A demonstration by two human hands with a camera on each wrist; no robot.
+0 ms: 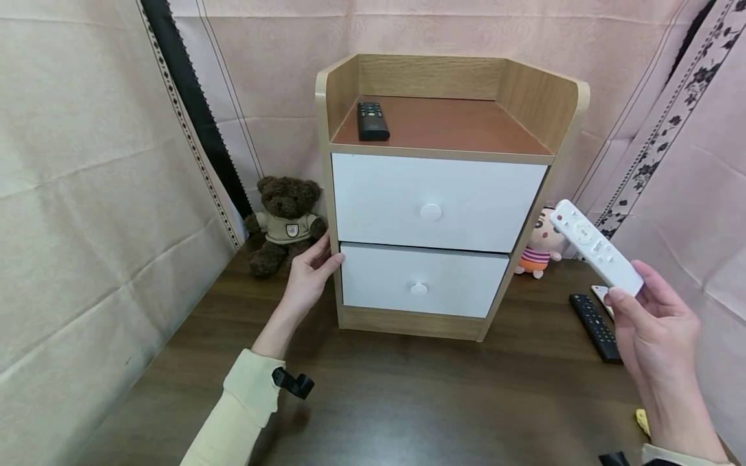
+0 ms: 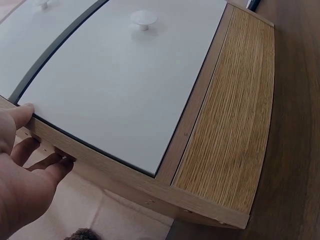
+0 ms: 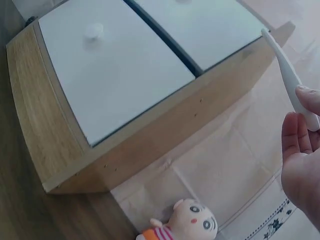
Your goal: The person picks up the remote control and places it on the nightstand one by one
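White remote [image 1: 596, 248] pinched by right hand [image 1: 658, 336], left hand [image 1: 307, 277] flat vs cabinet [image 1: 350, 84] (head view only: black remote [image 1: 372, 120])

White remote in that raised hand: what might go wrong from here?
The right hand pinches the white remote only at its lower end, so it could tip out and fall onto the black remote on the table. The left hand merely rests against the cabinet side, so the cabinet could shift if bumped.
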